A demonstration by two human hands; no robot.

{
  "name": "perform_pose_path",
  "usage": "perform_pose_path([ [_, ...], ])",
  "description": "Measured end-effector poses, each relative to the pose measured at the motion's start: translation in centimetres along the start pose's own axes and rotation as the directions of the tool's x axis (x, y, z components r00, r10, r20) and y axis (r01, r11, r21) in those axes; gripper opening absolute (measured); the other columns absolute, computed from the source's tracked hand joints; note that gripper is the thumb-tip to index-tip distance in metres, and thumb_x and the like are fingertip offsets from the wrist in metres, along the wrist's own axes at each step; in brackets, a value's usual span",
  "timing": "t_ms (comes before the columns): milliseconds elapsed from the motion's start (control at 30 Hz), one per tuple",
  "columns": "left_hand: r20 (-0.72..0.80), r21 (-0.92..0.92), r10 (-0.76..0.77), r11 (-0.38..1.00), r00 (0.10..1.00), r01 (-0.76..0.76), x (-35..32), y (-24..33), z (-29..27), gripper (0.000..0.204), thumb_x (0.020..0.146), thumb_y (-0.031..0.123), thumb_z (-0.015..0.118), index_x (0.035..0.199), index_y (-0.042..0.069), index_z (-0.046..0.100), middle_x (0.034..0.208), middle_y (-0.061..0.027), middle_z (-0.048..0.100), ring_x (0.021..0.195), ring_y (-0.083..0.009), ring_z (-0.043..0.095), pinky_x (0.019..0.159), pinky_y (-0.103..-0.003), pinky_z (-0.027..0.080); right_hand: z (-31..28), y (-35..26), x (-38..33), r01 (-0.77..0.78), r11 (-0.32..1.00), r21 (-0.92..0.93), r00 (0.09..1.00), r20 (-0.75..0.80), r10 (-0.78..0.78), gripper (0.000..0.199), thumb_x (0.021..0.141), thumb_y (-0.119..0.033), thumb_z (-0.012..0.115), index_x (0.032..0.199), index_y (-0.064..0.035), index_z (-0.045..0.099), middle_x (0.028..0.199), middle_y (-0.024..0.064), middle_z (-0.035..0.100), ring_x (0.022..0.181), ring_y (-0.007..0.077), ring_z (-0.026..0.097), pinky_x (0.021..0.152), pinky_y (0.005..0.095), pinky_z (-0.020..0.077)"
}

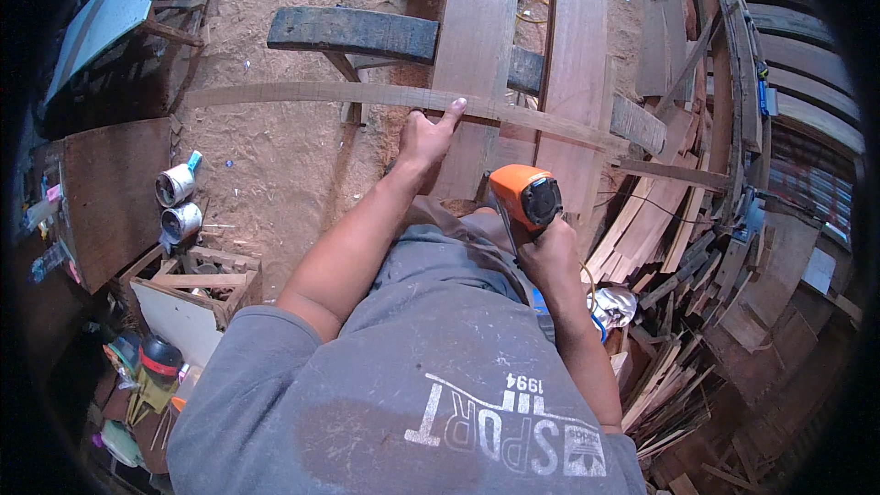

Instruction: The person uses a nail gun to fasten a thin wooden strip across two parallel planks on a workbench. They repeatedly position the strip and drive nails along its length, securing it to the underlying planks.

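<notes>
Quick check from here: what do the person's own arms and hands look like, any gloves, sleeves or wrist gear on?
Both hands are bare: no gloves on the left hand or the right hand, and no watch or band shows on either wrist. The forearms are uncovered. The short sleeves of a grey T-shirt with white printing end at the upper arms. The shirt looks dusty.

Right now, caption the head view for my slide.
Left hand presses a thin wooden strip across a plank while right hand grips an orange power tool.
</notes>
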State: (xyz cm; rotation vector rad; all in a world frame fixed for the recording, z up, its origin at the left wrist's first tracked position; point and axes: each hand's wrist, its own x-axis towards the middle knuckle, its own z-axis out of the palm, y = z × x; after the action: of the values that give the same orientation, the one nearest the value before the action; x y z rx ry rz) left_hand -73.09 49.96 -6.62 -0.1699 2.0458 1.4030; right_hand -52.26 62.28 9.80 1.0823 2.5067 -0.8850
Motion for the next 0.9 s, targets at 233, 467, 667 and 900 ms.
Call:
perform_pose_path([
  [233, -0.048, 0.107, -0.099, 0.989, 0.994, 0.104, 0.0, 0.4, -0.1, 0.089, 0.098, 0.063, 0.083, 0.132, -0.018, 0.069, 0.128, -0.0328, 0.076, 0.121, -0.0386, 0.075, 0.103, -0.048, 0.059, -0.2, -0.1, 0.2, 0.049, 0.996, 0.078, 0.999, -0.003, -0.049, 0.031, 0.097, -0.025, 0.081, 0.111, 0.002, 0.077, 0.096, 0.032, 0.079, 0.099, 0.0496, 0.079, 0.084, 0.0568, 0.0626],
  [467, -0.064, 0.056, -0.045, 0.997, 0.997, 0.049, 1.2, -1.8, 0.8, 0.085, 0.096, 0.069, 0.079, 0.118, -0.013, 0.08, 0.119, -0.0356, 0.08, 0.119, -0.0459, 0.078, 0.106, -0.052, 0.058, 0.6, -0.1, -0.8, 0.019, 1.0, 0.02, 1.0, -0.018, -0.019, 0.032, 0.097, -0.026, 0.082, 0.109, 0.0031, 0.078, 0.095, 0.0318, 0.079, 0.098, 0.0492, 0.079, 0.084, 0.0565, 0.0625],
  [667, 0.029, -0.08, -0.066, 0.994, 0.997, 0.068, 0.7, -1.5, 0.8, 0.084, 0.099, 0.06, 0.083, 0.131, -0.017, 0.071, 0.127, -0.0306, 0.078, 0.119, -0.0358, 0.076, 0.103, -0.049, 0.059, 0.1, -1.0, -1.5, -0.038, 0.998, -0.059, 0.999, 0.028, 0.04, 0.033, 0.099, -0.028, 0.081, 0.111, 0.0024, 0.078, 0.098, 0.0318, 0.079, 0.101, 0.0506, 0.078, 0.086, 0.0551, 0.0622],
  [900, -0.048, 0.014, -0.089, 0.996, 0.995, 0.089, 1.2, -1.7, 0.6, 0.098, 0.093, 0.069, 0.085, 0.132, -0.02, 0.068, 0.131, -0.0332, 0.075, 0.124, -0.0385, 0.075, 0.106, -0.049, 0.058, -1.0, -0.1, -0.4, 0.015, 0.999, 0.031, 1.0, 0.025, -0.016, 0.036, 0.102, -0.029, 0.082, 0.122, 0.0007, 0.079, 0.098, 0.0271, 0.081, 0.101, 0.0395, 0.083, 0.085, 0.0482, 0.0615],
])
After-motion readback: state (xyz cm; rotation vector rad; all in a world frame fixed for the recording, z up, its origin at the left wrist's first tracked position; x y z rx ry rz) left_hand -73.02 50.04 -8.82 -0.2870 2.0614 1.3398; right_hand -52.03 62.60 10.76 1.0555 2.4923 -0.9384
